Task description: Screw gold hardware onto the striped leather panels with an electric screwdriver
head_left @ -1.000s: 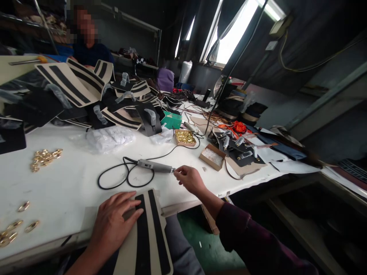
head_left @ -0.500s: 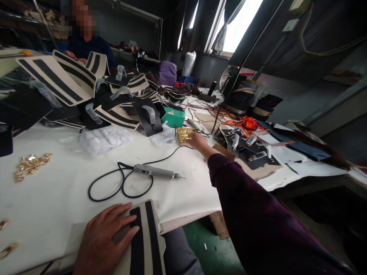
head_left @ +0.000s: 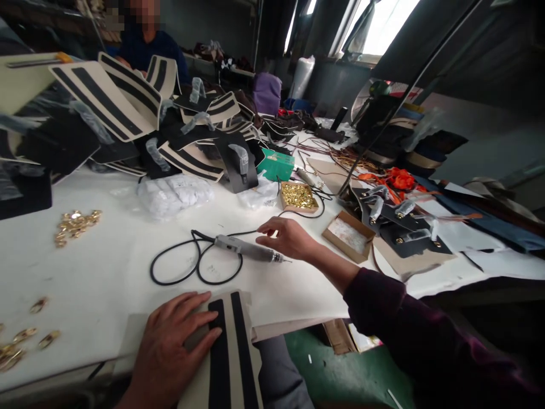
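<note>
My left hand [head_left: 179, 335] lies with fingers spread on a beige panel with black stripes [head_left: 236, 341], at the table's front edge above my lap. My right hand [head_left: 287, 238] hovers just above and beside a grey electric screwdriver [head_left: 244, 249], which lies on the table with its black cord looped. Thumb and forefinger are apart there; no held item shows, though the inside of the palm is hidden. Behind that hand stands a small box of tiny gold-coloured metal pieces [head_left: 298, 196]. An open cardboard box [head_left: 367, 255] is to its right.
Gold-coloured metal fittings lie in a pile [head_left: 76, 224] and in a front-left group [head_left: 25, 335]. Striped panels [head_left: 114, 102] with wrapped handles heap up at the back left, near a plastic-wrapped white bundle [head_left: 174, 196]. A person [head_left: 155, 54] sits behind them. Black pieces [head_left: 387, 221] lie right.
My right hand has left the box of gold-coloured pieces and come back toward me, over to the screwdriver. My left hand stays on the striped panel. The view has shifted.
</note>
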A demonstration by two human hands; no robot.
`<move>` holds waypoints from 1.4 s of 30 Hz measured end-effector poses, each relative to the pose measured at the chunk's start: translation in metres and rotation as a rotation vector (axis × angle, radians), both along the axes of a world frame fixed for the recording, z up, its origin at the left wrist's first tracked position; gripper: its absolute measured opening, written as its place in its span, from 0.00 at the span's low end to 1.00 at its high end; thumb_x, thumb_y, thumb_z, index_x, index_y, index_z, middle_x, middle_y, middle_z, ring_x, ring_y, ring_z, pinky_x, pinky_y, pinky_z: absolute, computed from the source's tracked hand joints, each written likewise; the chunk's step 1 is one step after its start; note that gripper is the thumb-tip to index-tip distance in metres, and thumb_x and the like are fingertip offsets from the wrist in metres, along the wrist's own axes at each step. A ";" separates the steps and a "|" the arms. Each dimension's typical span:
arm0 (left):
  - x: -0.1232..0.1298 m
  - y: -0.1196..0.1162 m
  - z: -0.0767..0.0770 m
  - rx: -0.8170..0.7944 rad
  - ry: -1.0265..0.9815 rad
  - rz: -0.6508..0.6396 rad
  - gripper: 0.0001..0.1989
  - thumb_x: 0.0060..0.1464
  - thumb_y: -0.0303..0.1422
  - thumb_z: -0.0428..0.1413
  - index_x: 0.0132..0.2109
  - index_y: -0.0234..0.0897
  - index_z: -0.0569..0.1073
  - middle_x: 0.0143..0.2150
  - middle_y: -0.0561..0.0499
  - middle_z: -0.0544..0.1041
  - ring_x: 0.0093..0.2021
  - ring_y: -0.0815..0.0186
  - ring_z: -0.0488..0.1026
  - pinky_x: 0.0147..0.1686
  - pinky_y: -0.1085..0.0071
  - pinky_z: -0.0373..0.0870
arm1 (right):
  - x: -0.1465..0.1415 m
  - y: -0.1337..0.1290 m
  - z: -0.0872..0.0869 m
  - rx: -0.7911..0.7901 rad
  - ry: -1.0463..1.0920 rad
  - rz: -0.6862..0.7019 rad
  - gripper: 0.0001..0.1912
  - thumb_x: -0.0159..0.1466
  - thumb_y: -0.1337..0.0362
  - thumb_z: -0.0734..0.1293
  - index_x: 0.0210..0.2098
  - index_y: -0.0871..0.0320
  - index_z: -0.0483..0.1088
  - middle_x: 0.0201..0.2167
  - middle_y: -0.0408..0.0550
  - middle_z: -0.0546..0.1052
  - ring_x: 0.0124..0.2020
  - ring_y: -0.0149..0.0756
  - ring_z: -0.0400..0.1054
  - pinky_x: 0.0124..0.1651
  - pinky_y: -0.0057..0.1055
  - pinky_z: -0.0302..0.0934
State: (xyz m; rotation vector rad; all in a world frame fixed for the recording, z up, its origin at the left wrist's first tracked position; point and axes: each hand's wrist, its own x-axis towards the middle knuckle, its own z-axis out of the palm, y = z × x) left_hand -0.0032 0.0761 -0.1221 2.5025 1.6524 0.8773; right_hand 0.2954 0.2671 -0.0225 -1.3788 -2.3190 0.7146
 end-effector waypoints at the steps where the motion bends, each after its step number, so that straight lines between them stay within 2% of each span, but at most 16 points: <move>1: 0.001 0.000 0.001 -0.002 0.000 -0.002 0.10 0.60 0.45 0.63 0.46 0.51 0.84 0.58 0.52 0.83 0.59 0.50 0.75 0.55 0.52 0.69 | -0.010 -0.008 -0.005 0.001 -0.001 0.010 0.16 0.65 0.54 0.76 0.48 0.55 0.82 0.43 0.48 0.82 0.39 0.35 0.76 0.43 0.29 0.65; 6: 0.004 -0.001 0.007 -0.013 -0.044 0.001 0.08 0.60 0.42 0.64 0.47 0.51 0.83 0.59 0.53 0.83 0.59 0.50 0.75 0.55 0.50 0.69 | -0.057 -0.019 -0.020 0.039 -0.115 0.047 0.27 0.61 0.53 0.79 0.58 0.52 0.78 0.51 0.50 0.81 0.48 0.42 0.76 0.48 0.34 0.66; 10: 0.005 -0.002 0.008 -0.026 -0.077 0.014 0.08 0.59 0.39 0.66 0.46 0.51 0.83 0.58 0.53 0.83 0.59 0.49 0.75 0.54 0.49 0.69 | -0.075 -0.019 -0.021 0.055 -0.194 0.021 0.26 0.63 0.49 0.76 0.57 0.50 0.77 0.50 0.49 0.80 0.50 0.44 0.75 0.50 0.35 0.66; 14: 0.006 -0.003 0.010 -0.050 -0.090 0.022 0.08 0.58 0.38 0.66 0.46 0.51 0.83 0.58 0.53 0.83 0.59 0.49 0.75 0.55 0.48 0.70 | -0.077 -0.019 -0.025 0.058 -0.269 0.037 0.27 0.61 0.52 0.77 0.58 0.51 0.77 0.51 0.51 0.80 0.51 0.47 0.74 0.50 0.37 0.66; 17: 0.007 -0.003 0.012 -0.067 -0.095 0.033 0.09 0.58 0.37 0.66 0.46 0.51 0.83 0.59 0.54 0.82 0.60 0.49 0.75 0.56 0.47 0.70 | -0.074 -0.020 -0.031 -0.003 -0.212 0.016 0.28 0.60 0.53 0.78 0.58 0.51 0.76 0.50 0.50 0.80 0.50 0.46 0.74 0.50 0.37 0.65; 19: 0.008 -0.003 0.012 -0.071 -0.103 0.032 0.09 0.58 0.36 0.66 0.46 0.51 0.83 0.59 0.53 0.82 0.60 0.49 0.75 0.55 0.48 0.70 | -0.072 -0.023 -0.033 0.034 -0.182 0.027 0.31 0.59 0.55 0.79 0.60 0.51 0.75 0.50 0.51 0.80 0.51 0.46 0.73 0.53 0.38 0.65; 23: 0.008 -0.003 0.012 -0.076 -0.119 0.031 0.09 0.57 0.36 0.66 0.46 0.51 0.83 0.59 0.53 0.82 0.60 0.48 0.75 0.55 0.47 0.71 | -0.071 -0.031 -0.033 0.208 -0.226 0.064 0.48 0.53 0.53 0.83 0.69 0.54 0.67 0.55 0.56 0.77 0.55 0.53 0.70 0.59 0.48 0.62; 25: 0.008 -0.004 0.013 -0.080 -0.119 0.033 0.09 0.57 0.36 0.66 0.46 0.51 0.83 0.59 0.53 0.82 0.60 0.48 0.75 0.55 0.47 0.71 | -0.067 -0.033 -0.031 0.218 -0.227 0.057 0.54 0.50 0.49 0.84 0.71 0.55 0.64 0.57 0.58 0.76 0.57 0.56 0.69 0.61 0.52 0.61; 27: 0.007 -0.004 0.013 -0.085 -0.114 0.030 0.09 0.58 0.36 0.66 0.46 0.51 0.83 0.59 0.54 0.82 0.60 0.48 0.75 0.55 0.47 0.70 | -0.061 -0.032 -0.030 0.200 -0.196 0.044 0.56 0.49 0.46 0.84 0.71 0.54 0.64 0.60 0.60 0.74 0.61 0.58 0.68 0.62 0.55 0.61; 29: 0.007 -0.005 0.012 -0.084 -0.105 0.026 0.09 0.58 0.37 0.66 0.47 0.51 0.83 0.59 0.54 0.82 0.60 0.48 0.75 0.55 0.47 0.70 | -0.052 -0.029 -0.028 0.168 -0.124 0.039 0.53 0.50 0.44 0.83 0.70 0.52 0.65 0.61 0.59 0.74 0.62 0.58 0.68 0.63 0.55 0.62; 32: 0.005 -0.004 0.009 -0.051 -0.091 0.020 0.09 0.59 0.38 0.65 0.47 0.52 0.82 0.59 0.54 0.83 0.59 0.48 0.75 0.54 0.47 0.70 | -0.033 -0.015 -0.021 0.140 -0.011 -0.039 0.39 0.60 0.45 0.78 0.66 0.52 0.70 0.57 0.55 0.78 0.55 0.48 0.75 0.59 0.43 0.67; 34: 0.004 -0.003 0.006 -0.011 -0.080 0.012 0.09 0.59 0.40 0.65 0.47 0.52 0.82 0.58 0.54 0.83 0.59 0.49 0.76 0.53 0.48 0.70 | -0.015 0.004 -0.015 0.154 -0.081 -0.200 0.26 0.67 0.49 0.73 0.61 0.53 0.75 0.53 0.51 0.81 0.51 0.41 0.77 0.56 0.34 0.69; 36: 0.003 -0.001 0.003 0.031 -0.071 0.001 0.09 0.59 0.41 0.65 0.47 0.52 0.82 0.58 0.54 0.83 0.58 0.49 0.76 0.53 0.49 0.70 | 0.008 0.028 -0.007 0.164 -0.229 -0.389 0.18 0.72 0.54 0.67 0.56 0.53 0.78 0.52 0.50 0.82 0.50 0.40 0.78 0.54 0.33 0.68; 39: 0.002 0.000 0.000 0.082 -0.060 -0.011 0.09 0.59 0.41 0.65 0.47 0.52 0.82 0.57 0.54 0.83 0.57 0.50 0.76 0.52 0.51 0.69 | 0.044 0.065 0.001 0.142 -0.353 -0.548 0.19 0.73 0.58 0.63 0.55 0.56 0.80 0.52 0.56 0.83 0.53 0.48 0.77 0.53 0.38 0.68; 42: 0.002 0.001 0.000 0.110 -0.048 -0.019 0.09 0.58 0.40 0.65 0.46 0.51 0.81 0.56 0.54 0.83 0.56 0.51 0.77 0.53 0.53 0.69 | 0.067 0.095 -0.001 0.076 -0.461 -0.606 0.19 0.70 0.56 0.66 0.55 0.56 0.80 0.52 0.59 0.83 0.53 0.51 0.77 0.51 0.38 0.68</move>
